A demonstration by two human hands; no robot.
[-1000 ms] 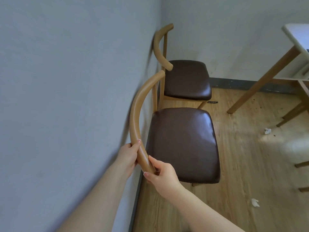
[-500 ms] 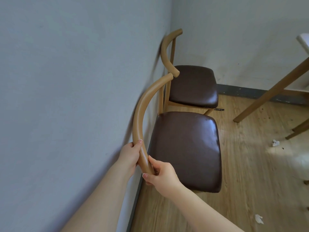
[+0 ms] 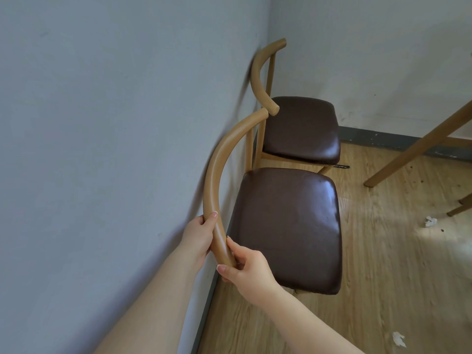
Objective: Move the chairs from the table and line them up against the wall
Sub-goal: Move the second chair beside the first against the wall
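Chair (image 3: 286, 226) stands beside the wall (image 3: 102, 123), a second chair (image 3: 301, 129) at 12 o'clock. Left hand (image 3: 198, 237) and right hand (image 3: 246, 268) clamp its backrest (image 3: 217, 180). Best to press it flush, aligned with its neighbour, before letting go.

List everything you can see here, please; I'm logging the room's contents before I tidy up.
Near chair: one, tan wood frame, dark brown seat, backrest beside the left wall, held at the rail's near end.
Far chair: one, same colours, in the corner behind the near chair.
Wall: grey, left side and far end, dark baseboard.
Table leg: one, tan wood, slanting at right; the tabletop is out of view.
Other wooden leg: tan, at the right edge; what it belongs to is unclear.
Paper scraps: two, white, on the floor at right.
Floor: light wood planks.
Left hand: gripping the backrest rail.
Right hand: gripping the rail's end.
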